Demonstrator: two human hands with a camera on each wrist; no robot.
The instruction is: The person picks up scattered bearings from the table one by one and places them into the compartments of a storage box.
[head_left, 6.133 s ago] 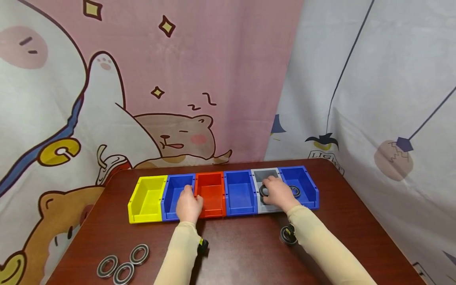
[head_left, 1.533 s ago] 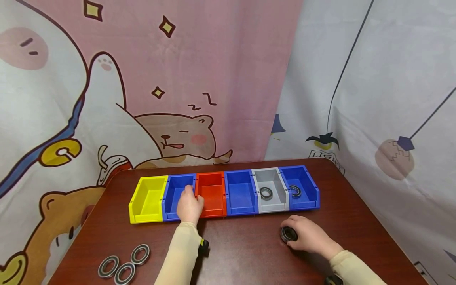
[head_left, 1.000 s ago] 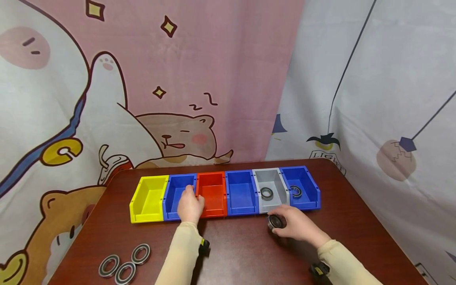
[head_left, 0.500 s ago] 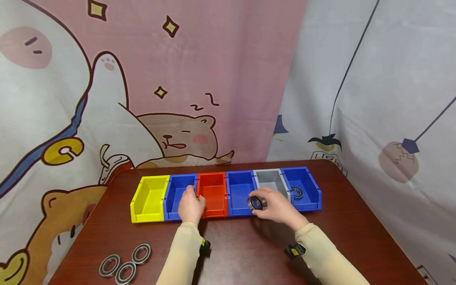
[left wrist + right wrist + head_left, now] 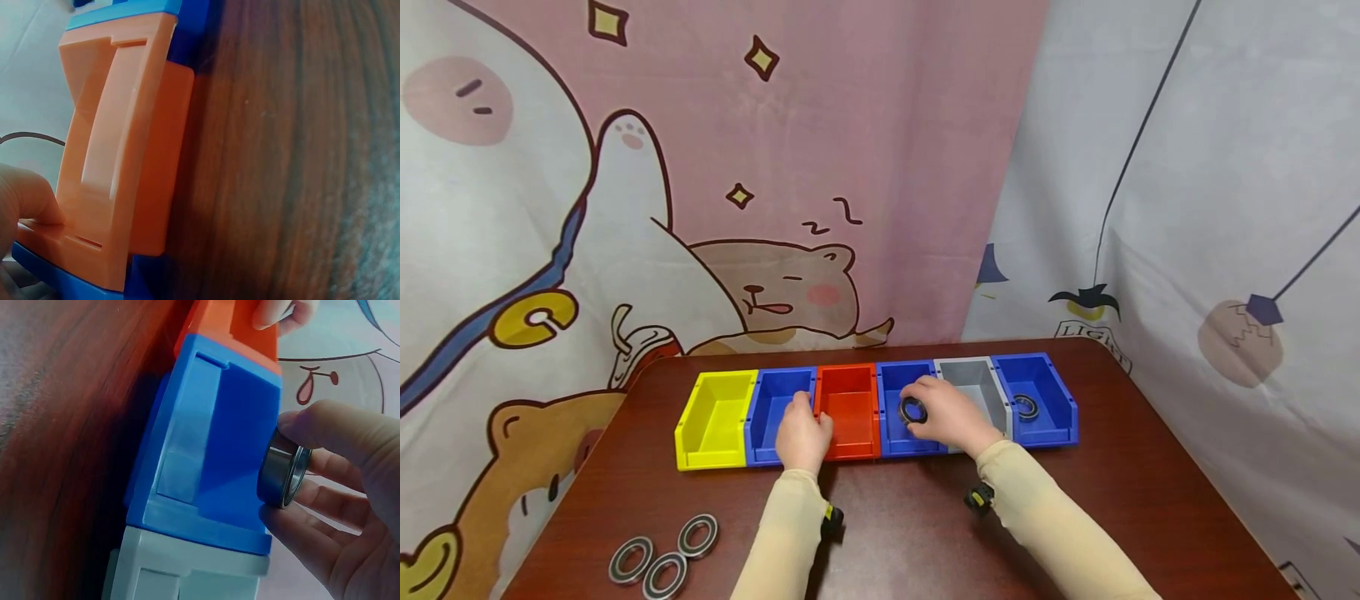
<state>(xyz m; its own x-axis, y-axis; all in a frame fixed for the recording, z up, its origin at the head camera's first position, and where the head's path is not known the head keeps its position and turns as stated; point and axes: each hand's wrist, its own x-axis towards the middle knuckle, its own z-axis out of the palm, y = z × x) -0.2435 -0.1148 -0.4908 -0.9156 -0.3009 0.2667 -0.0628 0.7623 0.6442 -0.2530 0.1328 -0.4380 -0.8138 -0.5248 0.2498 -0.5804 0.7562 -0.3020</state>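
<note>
My right hand [image 5: 949, 413] pinches a metal ball bearing [image 5: 274, 475] between thumb and fingertips. In the right wrist view the bearing stands on edge at the opening of the blue bin [image 5: 240, 431] between the red and grey ones. My left hand [image 5: 802, 435] grips the wall shared by the red bin [image 5: 847, 417] and the blue bin [image 5: 767, 417] left of it; the thumb [image 5: 34, 200] rests on the red side. Another bearing [image 5: 1036, 407] lies in the rightmost blue bin [image 5: 1054, 427]. My right hand and wrist hide part of the grey bin [image 5: 976, 372].
Three larger bearings lie close together at the front left of the brown table [image 5: 895, 533], one of them a bearing [image 5: 686, 538] nearest the bins. A yellow bin [image 5: 715, 417] ends the row on the left. Behind the table hangs a printed curtain [image 5: 917, 183].
My right hand left a bearing in the grey bin, picked up another from the table at right and carried it left to the blue bin. My left hand stayed put.
</note>
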